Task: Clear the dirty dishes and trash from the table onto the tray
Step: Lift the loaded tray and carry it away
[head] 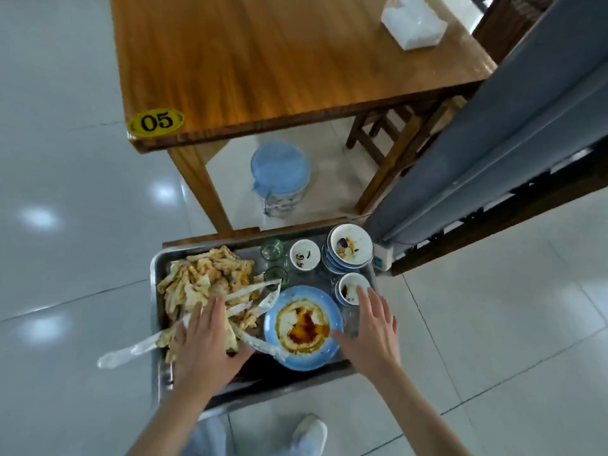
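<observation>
A metal tray (157,268) sits low in front of me on a wooden stool. It holds a heap of crumpled, stained napkins (204,278), chopstick wrappers (253,286), a blue plate (332,311) smeared with sauce, small white bowls (304,254), a stack of dirty bowls (350,246) and two glasses (271,250). My left hand (205,340) hovers with straight fingers over the napkins at the tray's near left. My right hand (370,327) is spread open above the plate's right rim, beside a small bowl (350,286).
The wooden table (263,60) numbered 05 stands behind the tray, with a white tissue pack (413,21) at its far right corner. A blue-lidded bin (279,179) sits under it. A wooden stool (391,133) and a grey partition (493,143) stand at right.
</observation>
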{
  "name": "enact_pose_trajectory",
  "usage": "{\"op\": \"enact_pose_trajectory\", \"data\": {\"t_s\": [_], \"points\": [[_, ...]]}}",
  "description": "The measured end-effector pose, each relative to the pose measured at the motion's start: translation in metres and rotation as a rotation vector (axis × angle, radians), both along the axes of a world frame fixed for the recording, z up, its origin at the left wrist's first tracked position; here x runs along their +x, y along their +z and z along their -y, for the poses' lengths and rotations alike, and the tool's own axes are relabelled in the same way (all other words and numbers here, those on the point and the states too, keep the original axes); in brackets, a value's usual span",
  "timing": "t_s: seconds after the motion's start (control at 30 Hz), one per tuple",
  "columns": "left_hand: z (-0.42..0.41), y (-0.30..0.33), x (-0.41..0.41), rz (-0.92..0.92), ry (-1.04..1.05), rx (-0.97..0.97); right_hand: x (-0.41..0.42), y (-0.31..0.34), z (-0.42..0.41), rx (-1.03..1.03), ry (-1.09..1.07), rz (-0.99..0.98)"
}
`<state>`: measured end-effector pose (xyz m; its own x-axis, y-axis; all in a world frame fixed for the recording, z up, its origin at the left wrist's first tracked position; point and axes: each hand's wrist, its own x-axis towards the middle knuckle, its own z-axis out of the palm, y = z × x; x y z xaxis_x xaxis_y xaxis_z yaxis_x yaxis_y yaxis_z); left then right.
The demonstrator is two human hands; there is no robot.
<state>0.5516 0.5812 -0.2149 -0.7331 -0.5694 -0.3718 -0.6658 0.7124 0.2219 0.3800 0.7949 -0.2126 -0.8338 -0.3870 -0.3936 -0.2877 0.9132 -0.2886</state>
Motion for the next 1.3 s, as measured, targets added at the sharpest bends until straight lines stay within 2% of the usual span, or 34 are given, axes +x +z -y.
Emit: {"op": "enact_pose_trajectory", "data": {"t_s": [0.1,0.27,0.53,0.67,0.87,0.97,1.1,1.3], "points": [[-0.003,-0.008,0.001,-0.025,0.06,-0.003,-0.01,-0.005,0.001,0.01,0.057,-0.018],[0.008,-0.028,0.005,0.034,0.157,-0.028,-0.029,-0.011,0.016,-0.004,0.075,-0.003],[0.036,-0.042,-0.003,0.0,0.289,-0.071,-0.072,-0.024,0.026,-0.133,-0.27,0.041],[0.047,-0.045,-0.007,0.067,0.362,-0.073,-0.093,-0.032,0.018,-0.097,-0.413,-0.005],[0.061,-0.055,-0.007,0.206,0.549,0.015,-0.112,-0.056,0.014,-0.044,-0.49,0.14],[0.065,-0.062,-0.004,0.269,0.521,0.055,-0.117,-0.065,0.014,-0.119,-0.59,0.274],[0.067,-0.064,-0.005,0.25,0.495,0.039,-0.112,-0.07,0.023,-0.218,-0.691,0.43],[0.069,-0.069,-0.006,0.219,0.565,0.022,-0.103,-0.07,0.032,-0.224,-0.684,0.415]]}}
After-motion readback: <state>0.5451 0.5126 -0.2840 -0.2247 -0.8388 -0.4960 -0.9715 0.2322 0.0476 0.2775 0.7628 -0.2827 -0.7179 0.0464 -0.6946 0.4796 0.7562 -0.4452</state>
